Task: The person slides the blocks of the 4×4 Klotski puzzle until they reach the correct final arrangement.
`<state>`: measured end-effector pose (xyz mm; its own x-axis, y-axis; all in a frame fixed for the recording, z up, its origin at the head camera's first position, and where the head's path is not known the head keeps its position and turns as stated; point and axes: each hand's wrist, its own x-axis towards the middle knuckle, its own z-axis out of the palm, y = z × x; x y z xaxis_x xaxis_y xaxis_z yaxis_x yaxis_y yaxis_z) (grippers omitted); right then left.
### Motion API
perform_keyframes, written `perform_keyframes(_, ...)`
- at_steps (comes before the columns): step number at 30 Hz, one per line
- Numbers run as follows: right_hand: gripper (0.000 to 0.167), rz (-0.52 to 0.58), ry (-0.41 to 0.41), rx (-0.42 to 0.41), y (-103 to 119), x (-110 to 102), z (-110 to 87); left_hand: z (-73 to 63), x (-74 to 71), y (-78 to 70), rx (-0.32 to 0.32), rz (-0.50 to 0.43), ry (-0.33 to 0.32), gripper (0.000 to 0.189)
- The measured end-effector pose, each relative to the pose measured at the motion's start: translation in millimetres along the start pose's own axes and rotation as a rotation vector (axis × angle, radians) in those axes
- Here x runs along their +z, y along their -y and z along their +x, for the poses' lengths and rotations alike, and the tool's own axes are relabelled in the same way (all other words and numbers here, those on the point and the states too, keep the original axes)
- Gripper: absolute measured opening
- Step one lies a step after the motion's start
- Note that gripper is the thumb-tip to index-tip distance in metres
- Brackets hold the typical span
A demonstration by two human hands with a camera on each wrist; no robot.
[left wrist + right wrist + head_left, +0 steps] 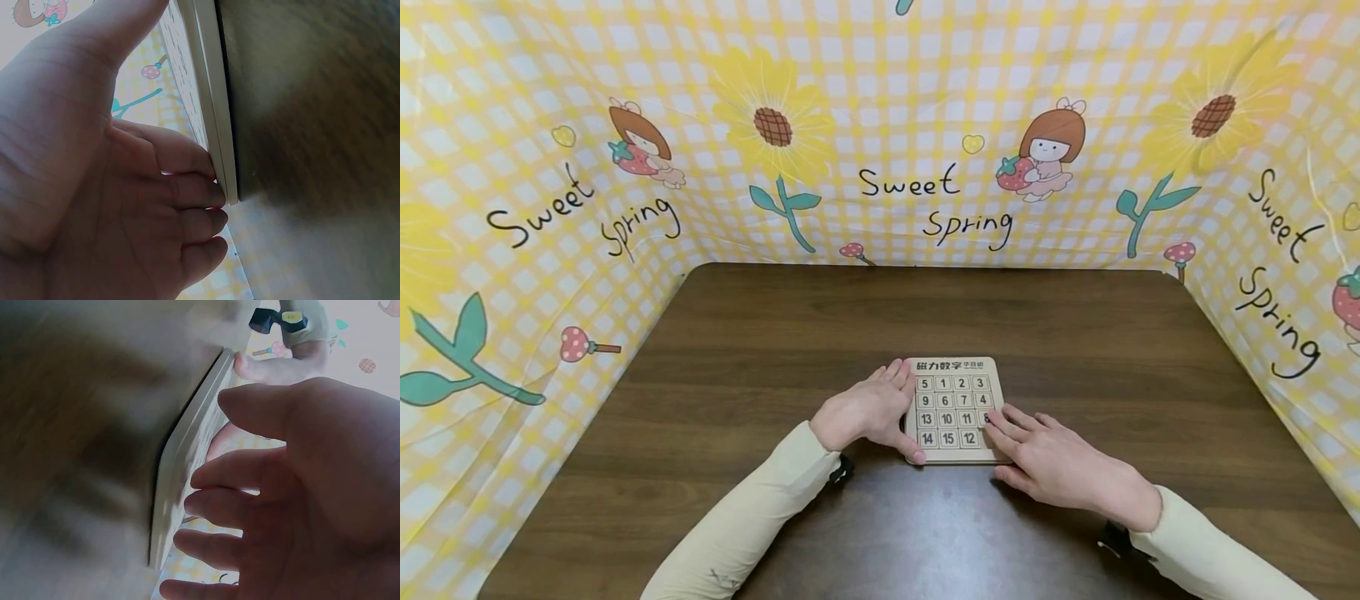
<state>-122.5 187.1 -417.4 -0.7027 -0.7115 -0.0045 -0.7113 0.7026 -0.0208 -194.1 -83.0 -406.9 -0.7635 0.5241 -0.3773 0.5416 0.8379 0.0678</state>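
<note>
A pale wooden sliding number puzzle point(958, 457) lies flat on the table, its printed heading along the far edge. Square numbered tiles sit in rows inside the frame, with a gap at the near right corner. My left hand point(872, 410) rests along the puzzle's left side, thumb on the near left corner. In the left wrist view, its fingertips point(215, 195) are right at the frame's edge. Over the right side, my right hand point(1052, 458) has extended fingers, with fingertips at the tile marked 8 point(987, 419). Its thumb is apart from the other fingers, near the front edge.
The brown wood-grain table point(775, 333) extends around the puzzle. A yellow checked cloth point(880, 100) with flowers and lettering stands behind it and along both sides. A dark wrist camera point(842, 469) sits under the left sleeve cuff, another point(1116, 540) under the right.
</note>
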Motion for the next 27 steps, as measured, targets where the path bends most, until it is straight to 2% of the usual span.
perform_keyframes(12,0.059,0.011,0.027,-0.058,18,0,-0.6,-0.5,-0.5,0.0,0.001,-0.003,-0.005,0.129)
perform_keyframes(20,0.059,0.016,0.031,-0.054,19,3,0.3,-0.9,-0.4,-0.2,0.002,-0.008,-0.005,0.128)
perform_keyframes(27,0.055,0.048,0.055,-0.032,15,-4,-2.0,0.2,0.5,0.1,0.005,-0.007,-0.01,0.129)
